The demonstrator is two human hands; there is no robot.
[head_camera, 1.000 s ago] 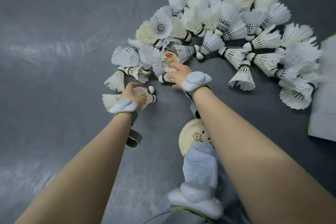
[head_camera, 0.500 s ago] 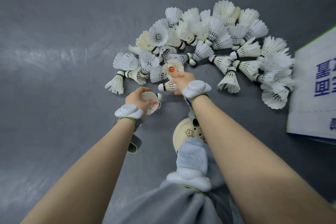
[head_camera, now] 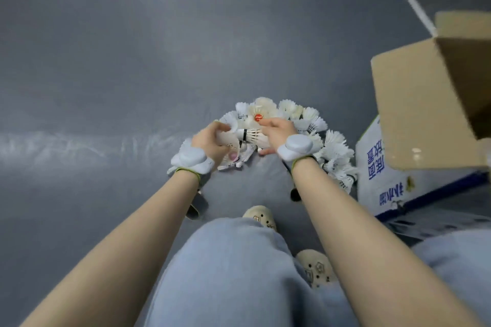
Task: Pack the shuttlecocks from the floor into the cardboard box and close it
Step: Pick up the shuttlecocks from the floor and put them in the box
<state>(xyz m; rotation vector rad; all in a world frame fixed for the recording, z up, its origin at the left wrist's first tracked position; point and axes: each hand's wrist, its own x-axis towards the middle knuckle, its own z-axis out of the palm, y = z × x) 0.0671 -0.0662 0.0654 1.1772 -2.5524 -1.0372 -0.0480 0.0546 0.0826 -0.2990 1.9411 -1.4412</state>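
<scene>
We crouch over the white feathered shuttlecocks [head_camera: 305, 125] heaped on the grey floor [head_camera: 119, 74], just left of the open brown cardboard box [head_camera: 425, 119]. Our left hand [head_camera: 210, 145] is curled around several; our right hand [head_camera: 277, 134] pinches another's skirt. They look very light, and the feathers crush easily, so we judge the firmer cork ends the safer hold.

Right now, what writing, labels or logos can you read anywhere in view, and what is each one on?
Blue Chinese characters on the white side of the cardboard box: printed sideways and blurred, not readable for certain.
Red round sticker on a shuttlecock cork in the shuttlecock pile: white mark on it, too small to read.
Small flower charms on the shoes: no text.
Nothing else carries writing.
</scene>
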